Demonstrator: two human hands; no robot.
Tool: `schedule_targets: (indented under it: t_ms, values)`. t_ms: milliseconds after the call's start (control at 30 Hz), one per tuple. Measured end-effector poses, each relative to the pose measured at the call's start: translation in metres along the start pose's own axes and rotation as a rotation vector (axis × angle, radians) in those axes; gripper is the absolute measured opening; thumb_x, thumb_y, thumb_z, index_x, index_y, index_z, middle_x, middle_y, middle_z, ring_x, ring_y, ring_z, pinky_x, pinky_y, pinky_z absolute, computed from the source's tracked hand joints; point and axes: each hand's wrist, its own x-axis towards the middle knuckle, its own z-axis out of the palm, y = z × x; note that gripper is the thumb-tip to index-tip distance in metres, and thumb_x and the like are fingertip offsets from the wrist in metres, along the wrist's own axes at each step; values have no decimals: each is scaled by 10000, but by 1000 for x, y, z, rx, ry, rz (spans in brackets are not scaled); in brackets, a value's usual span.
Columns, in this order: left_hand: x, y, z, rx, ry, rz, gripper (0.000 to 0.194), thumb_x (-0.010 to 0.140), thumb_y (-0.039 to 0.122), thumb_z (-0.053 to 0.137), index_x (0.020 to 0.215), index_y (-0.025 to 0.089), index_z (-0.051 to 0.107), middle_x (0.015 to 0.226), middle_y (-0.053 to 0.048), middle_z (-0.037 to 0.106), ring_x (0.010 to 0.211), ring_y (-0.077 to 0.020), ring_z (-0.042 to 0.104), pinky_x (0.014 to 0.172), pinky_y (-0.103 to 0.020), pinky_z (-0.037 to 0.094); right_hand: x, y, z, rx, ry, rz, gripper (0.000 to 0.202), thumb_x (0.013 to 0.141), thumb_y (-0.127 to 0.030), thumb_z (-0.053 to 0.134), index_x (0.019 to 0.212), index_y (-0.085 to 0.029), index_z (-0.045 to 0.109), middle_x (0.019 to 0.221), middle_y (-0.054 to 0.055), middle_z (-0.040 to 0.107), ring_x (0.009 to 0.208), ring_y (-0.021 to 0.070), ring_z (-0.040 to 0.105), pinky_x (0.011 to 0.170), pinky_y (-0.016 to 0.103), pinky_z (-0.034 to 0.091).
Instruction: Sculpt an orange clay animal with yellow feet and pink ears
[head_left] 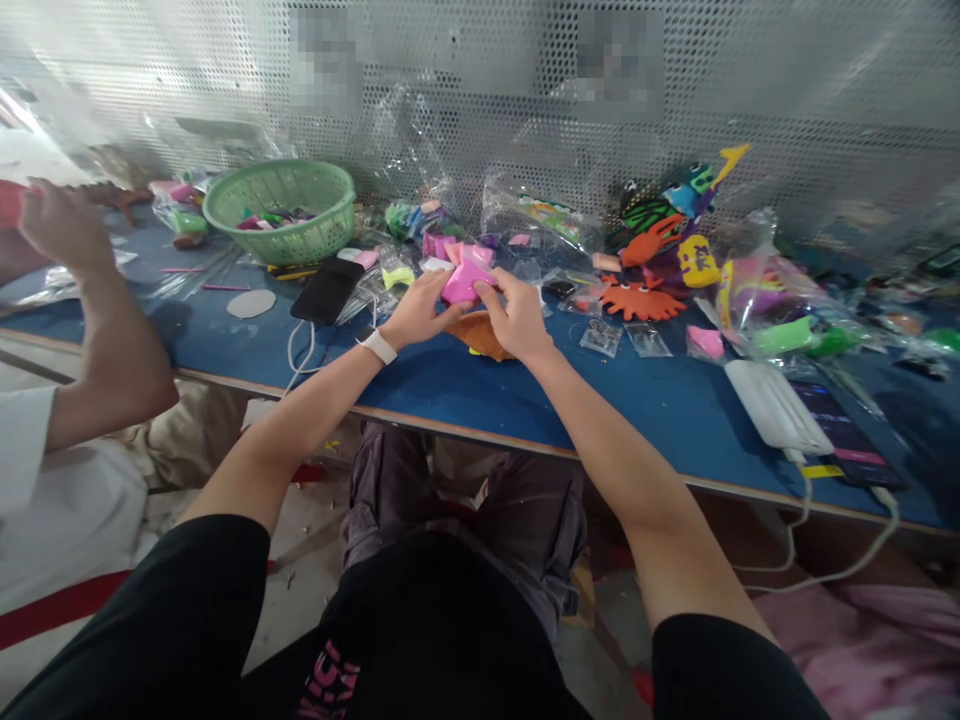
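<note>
A bright pink piece of soft modelling clay (466,280) is held up between my two hands, above the front part of the table. My left hand (421,308) grips its left side with the fingers closed on it. On the right edge, the thumb and fingers of my right hand (517,312) pinch the same piece. Just below them an orange-brown shaped piece (484,338) lies on the blue table (450,395), partly covered by my hands. Behind the pink clay are more pink pieces and clear wrappers, partly hidden.
A green basket (300,235) with coloured bits and a black phone (328,290) stand left. Clay figures, including an orange crab (641,298), sit right, near a white power bank (776,408) with cables. A co-worker's arm (97,290) reaches in at left. Perforated metal (480,60) backs the table.
</note>
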Motion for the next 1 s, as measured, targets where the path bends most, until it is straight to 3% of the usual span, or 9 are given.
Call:
schedule_targets:
  t_ms: [400, 600, 1000]
  values:
    - [4, -3, -1, -5, -3, 37, 715, 1204, 804, 347, 854, 246, 626, 802, -86, 684, 804, -271, 665, 786, -455, 549, -1, -4, -1, -33, 29, -19, 742, 1154, -929, 357, 803, -293, 504, 742, 29, 587, 743, 250, 584, 778, 454, 453]
    - [3, -4, 0, -85, 43, 32, 760, 1204, 810, 287, 761, 257, 560, 753, -80, 621, 749, -256, 615, 750, -465, 535, -2, -4, 1, -46, -47, -58, 824, 1091, -1004, 416, 864, -264, 700, 875, 75, 797, 886, 283, 708, 914, 478, 511]
    - [-1, 1, -1, -110, 7, -32, 782, 1222, 778, 232, 800, 250, 626, 828, -102, 695, 828, -267, 670, 854, -503, 567, -3, -3, 3, -77, -99, -49, 789, 1114, -982, 329, 923, -283, 641, 898, 96, 776, 864, 313, 705, 868, 500, 515]
